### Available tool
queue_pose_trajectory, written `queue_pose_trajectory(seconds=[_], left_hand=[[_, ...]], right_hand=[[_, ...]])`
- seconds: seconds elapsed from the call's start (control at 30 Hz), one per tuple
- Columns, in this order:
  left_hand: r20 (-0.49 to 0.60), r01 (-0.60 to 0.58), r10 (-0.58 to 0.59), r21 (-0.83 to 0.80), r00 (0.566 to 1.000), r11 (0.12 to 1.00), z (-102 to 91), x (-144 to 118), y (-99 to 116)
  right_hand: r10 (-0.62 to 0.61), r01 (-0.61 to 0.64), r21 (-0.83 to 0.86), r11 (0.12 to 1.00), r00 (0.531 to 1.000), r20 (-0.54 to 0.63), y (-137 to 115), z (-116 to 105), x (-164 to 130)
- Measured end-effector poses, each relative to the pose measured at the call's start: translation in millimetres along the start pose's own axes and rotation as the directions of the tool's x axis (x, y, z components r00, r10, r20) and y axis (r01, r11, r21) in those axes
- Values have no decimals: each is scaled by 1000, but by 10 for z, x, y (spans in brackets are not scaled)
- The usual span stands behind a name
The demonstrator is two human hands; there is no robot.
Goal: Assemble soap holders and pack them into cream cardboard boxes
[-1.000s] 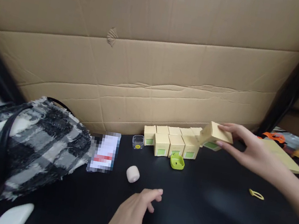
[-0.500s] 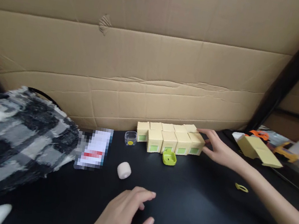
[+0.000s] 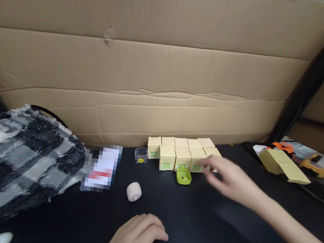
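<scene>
Several small pale yellow boxes (image 3: 180,151) with green labels stand in two rows against the cardboard wall. My right hand (image 3: 228,178) hovers open just in front of the right end of the rows, blurred, holding nothing. In front of the boxes lies a small lime-green plastic piece (image 3: 183,175). My left hand (image 3: 138,238) rests on the black table (image 3: 223,239) at the bottom middle, fingers curled loosely, nothing in it. A cream cylinder (image 3: 133,191) lies just beyond it.
A black-and-white fuzzy bag (image 3: 11,167) fills the left side. A blurred card (image 3: 100,168) and a tiny clear box (image 3: 141,155) lie near the boxes. A tall cardboard wall (image 3: 159,63) backs the table. A larger yellow box (image 3: 282,164) and orange items (image 3: 282,146) lie at the right.
My right hand set a yellow box onto the right end of the rows, let go, and has drawn back toward me and leftward. My left hand curled its fingers slightly.
</scene>
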State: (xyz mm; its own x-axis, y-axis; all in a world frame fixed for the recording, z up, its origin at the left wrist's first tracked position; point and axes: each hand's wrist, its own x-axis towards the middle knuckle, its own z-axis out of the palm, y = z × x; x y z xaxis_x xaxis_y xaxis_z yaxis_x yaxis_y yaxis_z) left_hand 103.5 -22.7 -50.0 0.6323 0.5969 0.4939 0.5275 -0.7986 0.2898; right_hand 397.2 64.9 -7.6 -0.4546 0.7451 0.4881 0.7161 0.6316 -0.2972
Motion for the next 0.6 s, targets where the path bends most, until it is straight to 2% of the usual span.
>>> queue_pose_trajectory(seconds=[0.1, 0.17, 0.23, 0.33, 0.43, 0.47, 0.53, 0.57, 0.6], left_hand=[[19, -12, 12, 1, 1000, 1000, 6, -15, 0], [-5, 33, -33, -24, 999, 999, 43, -43, -18], [-30, 119, -121, -64, 992, 991, 96, -76, -53], [3, 220, -221, -115, 975, 969, 149, -90, -109], [74, 253, -245, -138, 967, 958, 123, -42, -106], [102, 266, -253, -147, 962, 953, 103, -20, -90], [141, 314, -292, -171, 946, 934, 63, 16, -43], [134, 356, -335, -184, 933, 916, 49, 27, -16], [112, 405, -390, -198, 914, 893, 41, 33, 10]], right_hand=[[-65, 64, 10, 998, 989, 135, -276, 269, -32], [-94, 90, 31, 996, 977, 190, -377, 342, -61], [-154, 137, 83, 987, 955, 253, -495, 330, -104], [-263, 198, 215, 956, 903, 340, -772, 252, -191], [-310, 135, 426, 894, 874, 374, -987, 155, -240], [-285, 94, 447, 890, 879, 382, -983, 107, -241], [-110, -27, 308, 951, 902, 417, -818, -28, -237], [41, -110, 142, 984, 909, 415, -660, -111, -240], [242, -238, -60, 969, 881, 406, -465, -197, -248]])
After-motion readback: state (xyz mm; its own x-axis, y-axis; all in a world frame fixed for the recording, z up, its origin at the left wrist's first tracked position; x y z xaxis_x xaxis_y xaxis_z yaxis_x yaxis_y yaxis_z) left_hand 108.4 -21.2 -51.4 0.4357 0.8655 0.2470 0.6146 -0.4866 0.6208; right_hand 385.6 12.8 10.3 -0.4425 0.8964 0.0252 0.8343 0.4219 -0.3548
